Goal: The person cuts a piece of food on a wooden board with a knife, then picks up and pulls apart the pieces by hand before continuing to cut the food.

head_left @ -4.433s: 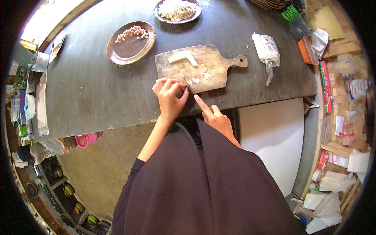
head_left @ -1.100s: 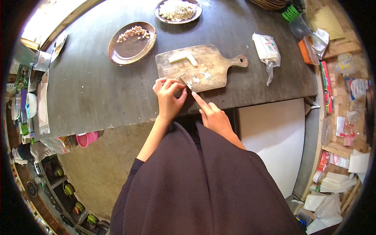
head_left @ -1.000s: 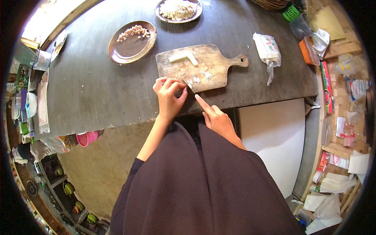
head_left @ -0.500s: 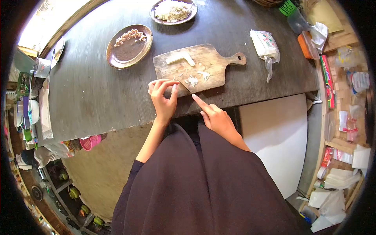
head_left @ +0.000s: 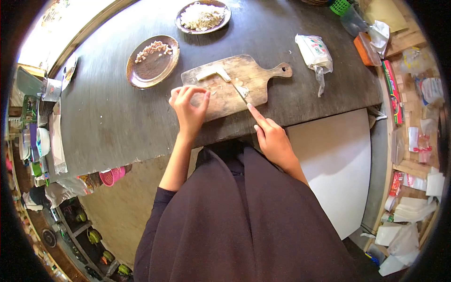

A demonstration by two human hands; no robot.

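Note:
My right hand (head_left: pixel 275 141) grips a knife (head_left: pixel 240 95), index finger stretched along it, the blade slanting across the wooden cutting board (head_left: pixel 211 101). By the blade lies a small heap of white chopped bits (head_left: pixel 243 92). Two pale sticks (head_left: pixel 213 73) of a food I cannot identify rest farther up the board, meeting at an angle. My left hand (head_left: pixel 190 110) hovers at the board's near left corner, fingers curved and thumb apart from the palm, with nothing visible in it.
A brown plate (head_left: pixel 148 75) with pinkish chopped pieces stands beyond the board on the dark table (head_left: pixel 108 122). Farther back, another plate (head_left: pixel 179 23) bears a pale shredded heap. A white plastic packet (head_left: pixel 314 50) lies right of the board's handle. Shelves with packages line the right side.
The knife and my right hand have moved right and up the board, and the white bits are now gathered into one heap beside the blade. My left hand has drawn back left.

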